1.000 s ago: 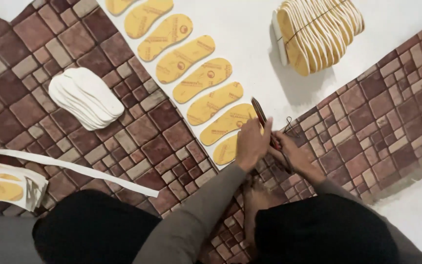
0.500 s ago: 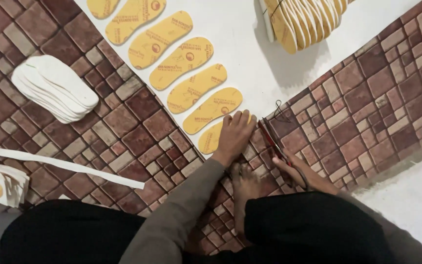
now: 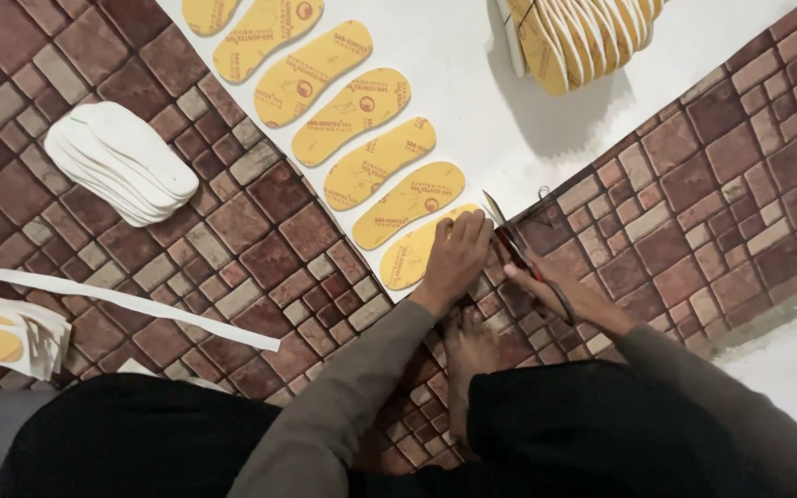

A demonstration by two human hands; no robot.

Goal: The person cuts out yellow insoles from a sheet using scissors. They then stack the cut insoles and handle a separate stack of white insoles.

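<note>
My left hand (image 3: pixel 455 261) presses flat on the nearest yellow insole (image 3: pixel 410 253), at the near end of a white sheet (image 3: pixel 472 83) spread on the floor. A diagonal row of several yellow insoles (image 3: pixel 362 115) lies on that sheet. My right hand (image 3: pixel 535 279) grips scissors (image 3: pixel 502 227) with dark handles. The blades point away from me along the sheet's edge, right beside my left fingers. My bare foot (image 3: pixel 469 355) rests on the floor just below both hands.
A stack of white insoles (image 3: pixel 122 161) lies on the brick-pattern floor mat (image 3: pixel 712 175) at left. A bundle of yellow insoles (image 3: pixel 574 32) stands at the top right. White strips and scraps (image 3: pixel 94 300) lie at the left edge. My dark-trousered legs (image 3: pixel 140 443) fill the bottom.
My left hand came down from the scissors and now lies flat on the nearest insole. The right hand lowered the scissors to the sheet's edge. The view moved closer.
</note>
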